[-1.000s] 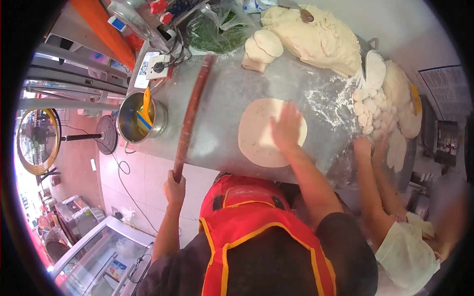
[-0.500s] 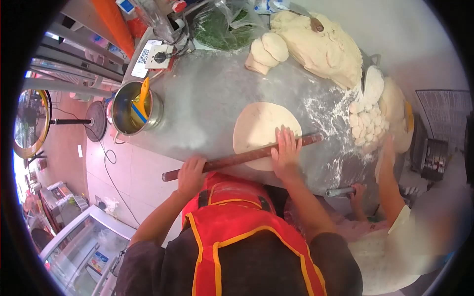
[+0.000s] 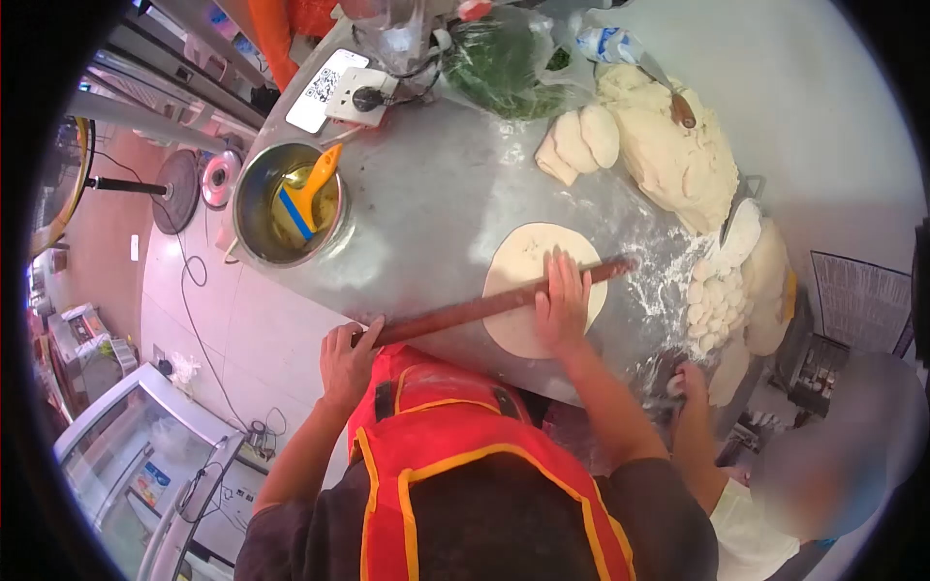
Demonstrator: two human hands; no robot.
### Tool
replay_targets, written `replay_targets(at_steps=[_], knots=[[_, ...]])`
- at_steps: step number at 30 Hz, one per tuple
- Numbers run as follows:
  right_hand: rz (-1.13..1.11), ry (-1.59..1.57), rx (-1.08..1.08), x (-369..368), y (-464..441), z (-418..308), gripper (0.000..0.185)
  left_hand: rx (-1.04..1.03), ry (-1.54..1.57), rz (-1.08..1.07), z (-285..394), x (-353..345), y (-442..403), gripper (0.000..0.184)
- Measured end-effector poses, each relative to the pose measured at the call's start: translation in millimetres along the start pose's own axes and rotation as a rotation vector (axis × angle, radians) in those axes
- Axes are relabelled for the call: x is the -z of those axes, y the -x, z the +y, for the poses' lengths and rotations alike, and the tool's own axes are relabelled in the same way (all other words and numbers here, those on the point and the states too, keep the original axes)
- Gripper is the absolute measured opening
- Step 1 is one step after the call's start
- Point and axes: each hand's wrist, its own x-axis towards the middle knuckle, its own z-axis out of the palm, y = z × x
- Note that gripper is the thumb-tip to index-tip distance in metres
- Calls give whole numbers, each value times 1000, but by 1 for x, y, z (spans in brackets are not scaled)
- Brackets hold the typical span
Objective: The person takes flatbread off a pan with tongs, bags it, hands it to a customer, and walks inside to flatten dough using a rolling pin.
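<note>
A long brown rolling pin (image 3: 463, 312) lies slantwise across a flat round sheet of dough (image 3: 533, 254) near the table's front edge. My left hand (image 3: 349, 362) is closed around the pin's left end, just past the edge of the table. Over the dough, my right hand (image 3: 564, 308) rests on top of the pin, fingers stretched out flat and pointing away from me. The pin's floury right end sticks out beyond the sheet.
A metal pot (image 3: 291, 257) with an orange-handled brush stands left. Behind are a socket box (image 3: 356, 97), bagged greens (image 3: 504, 73), folded dough (image 3: 578, 145) and a big dough mass (image 3: 668, 155). Small dough pieces (image 3: 715, 300) lie right, near a co-worker's hand (image 3: 690, 381).
My left hand has slid outward to the pin's left end. My right hand stays on the pin over the dough. The view has shifted, and the co-worker's hands have moved.
</note>
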Motion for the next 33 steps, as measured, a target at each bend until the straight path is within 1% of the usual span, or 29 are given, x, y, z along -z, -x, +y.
replay_targets(at_steps=[2, 3, 4, 5, 6, 7, 9, 10, 11, 12, 13, 14, 15, 16, 18, 19, 20, 21, 22, 24, 26, 27, 28, 30, 31, 33], knots=[[26, -26, 25, -4, -39, -3, 54, 32, -35, 34, -8, 4, -7, 53], [33, 106, 31, -7, -74, -7, 56, 50, -60, 83, -15, 6, -17, 53], [99, 80, 38, -4, -109, -16, 57, 72, -81, 128, -20, 8, -26, 53], [159, 99, 34, -12, -141, -17, 58, 14, -146, 228, -26, 14, -36, 53], [193, 122, 66, -13, -171, -19, 58, 25, -151, 254, -30, 16, -44, 53], [227, 144, 96, -14, -187, -20, 58, 35, -157, 277, -33, 18, -50, 53], [232, 98, 156, -15, -180, -21, 57, 22, -153, 333, -33, 23, -53, 51], [234, 80, 185, -13, -175, -19, 57, 15, -119, 289, -27, 27, -50, 51], [128, 105, 120, -5, -147, -19, 58, 10, -82, 245, -19, 31, -41, 50], [57, 144, 87, -8, -106, -11, 59, 3, -42, 202, -12, 34, -31, 50], [-9, 183, 53, -8, -62, -3, 61, -7, 15, 101, -9, 33, -20, 47], [-112, 89, 4, 8, -20, -4, 63, -62, -13, 38, -3, 36, -9, 49], [-157, -29, -64, 28, 18, -13, 62, -92, 36, 1, -6, 26, 7, 50], [-114, -17, -47, 31, 29, -8, 60, -123, 84, -38, -10, 13, 19, 50], [-29, 1, -26, 28, 59, 0, 56, -106, 129, -76, -12, 1, 28, 50], [117, -14, 40, 15, 36, 7, 47, -104, 150, -101, -12, -2, 32, 50], [132, -14, -7, 16, 7, -3, 42, -130, 139, -81, -13, -6, 32, 49], [179, 15, 10, 15, -22, -14, 42, -146, 128, -54, -14, -10, 32, 49], [155, 20, 45, 14, -24, -14, 44, -156, 117, -26, -10, -12, 34, 48], [120, 20, 102, 10, -22, -14, 48, -166, 77, -45, -1, -13, 37, 47], [24, 19, 21, 9, 42, 0, 54, -183, 69, -98, 16, -16, 48, 47], [-3, 4, -14, 12, 78, 7, 55, -107, 99, -191, 28, -22, 53, 37], [-27, -9, -43, 18, 103, 12, 56, -65, 101, -251, 37, -28, 54, 32], [4, 27, -31, 29, 134, 15, 60, 27, 97, -372, 49, -39, 59, 24], [17, 38, -29, 33, 146, 16, 62, -3, 64, -292, 46, -43, 58, 19], [47, 2, -23, 46, 151, 30, 62, -95, 2, -204, 32, -35, 46, 19]])
